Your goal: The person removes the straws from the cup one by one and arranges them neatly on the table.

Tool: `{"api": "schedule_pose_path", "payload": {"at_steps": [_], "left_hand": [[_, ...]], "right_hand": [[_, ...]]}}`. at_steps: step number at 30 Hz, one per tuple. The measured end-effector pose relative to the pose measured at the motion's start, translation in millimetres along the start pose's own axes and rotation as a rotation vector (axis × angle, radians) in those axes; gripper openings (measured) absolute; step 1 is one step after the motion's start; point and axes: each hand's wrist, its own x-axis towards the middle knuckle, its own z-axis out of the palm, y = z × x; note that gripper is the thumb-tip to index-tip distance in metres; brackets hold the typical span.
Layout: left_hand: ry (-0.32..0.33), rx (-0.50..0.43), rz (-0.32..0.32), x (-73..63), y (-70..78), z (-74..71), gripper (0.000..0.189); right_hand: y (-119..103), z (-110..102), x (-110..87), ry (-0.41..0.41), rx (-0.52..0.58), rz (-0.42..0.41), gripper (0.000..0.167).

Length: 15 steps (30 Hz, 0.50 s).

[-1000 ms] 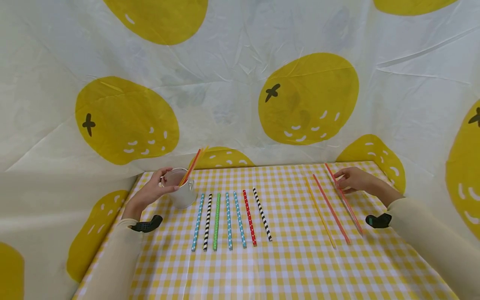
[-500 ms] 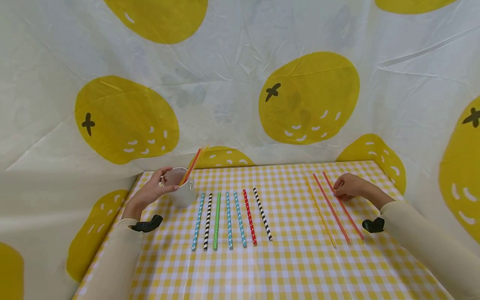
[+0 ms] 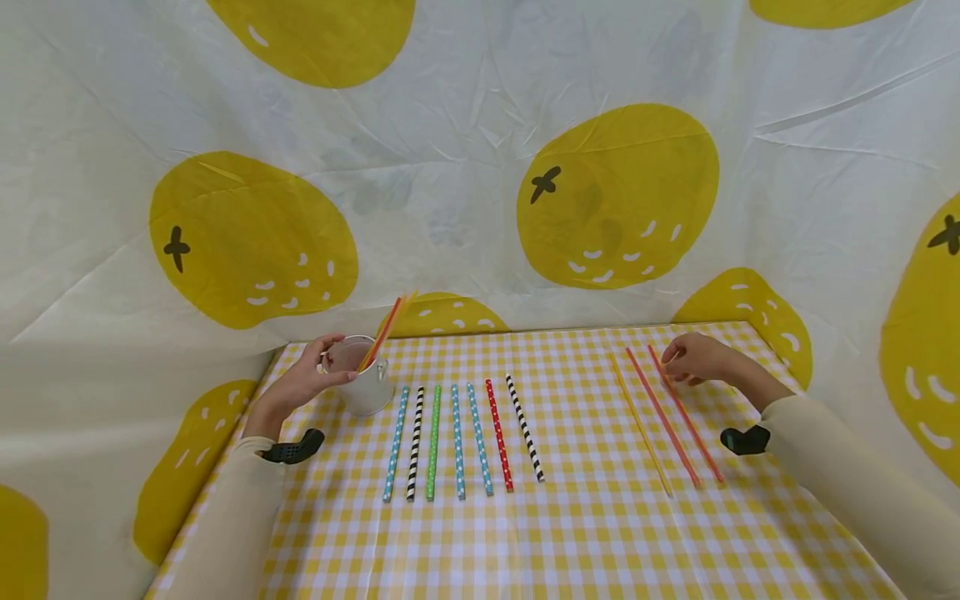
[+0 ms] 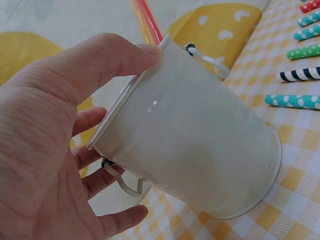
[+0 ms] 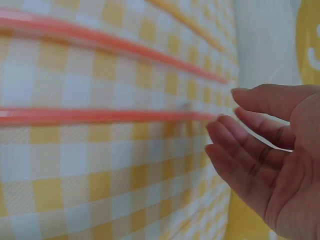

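At the table's back left, my left hand (image 3: 303, 379) holds the rim of a small white pail (image 3: 366, 396), thumb and fingers on either side. The pail stands upright with red straws (image 3: 384, 333) and yellow ones leaning out of it. My right hand (image 3: 703, 360) hovers by the far end of the rightmost red straw (image 3: 697, 433), which lies on the cloth. In the right wrist view the thumb and fingers (image 5: 220, 132) are apart, with nothing gripped; whether a fingertip touches the straw I cannot tell. A second red straw (image 3: 662, 417) and a yellow straw (image 3: 644, 433) lie to its left.
Mid-table is a row of several patterned straws: blue dotted (image 3: 458, 442), green dotted (image 3: 433, 442), red dotted (image 3: 499, 437) and black-striped (image 3: 524, 429). A yellow checked cloth (image 3: 585, 533) covers the table. Behind hangs a white curtain (image 3: 450, 217) with yellow fruit prints.
The rightmost red straw, held by my right hand a second ago, has come down onto the cloth beside the other red one. My right hand has let go of it. The left hand has stayed put.
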Motion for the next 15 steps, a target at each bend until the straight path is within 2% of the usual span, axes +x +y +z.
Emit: {"api": "schedule_pose_path", "payload": {"at_steps": [9, 15], "left_hand": [[0.002, 0.021, 0.003, 0.9, 0.3, 0.0, 0.084], [-0.003, 0.013, 0.006, 1.5, 0.7, -0.3, 0.085]], "right_hand": [[-39.4, 7.1, 3.3, 0.127, -0.003, -0.093, 0.032], [-60.8, 16.9, 11.2, 0.166, 0.055, -0.155, 0.028]]}}
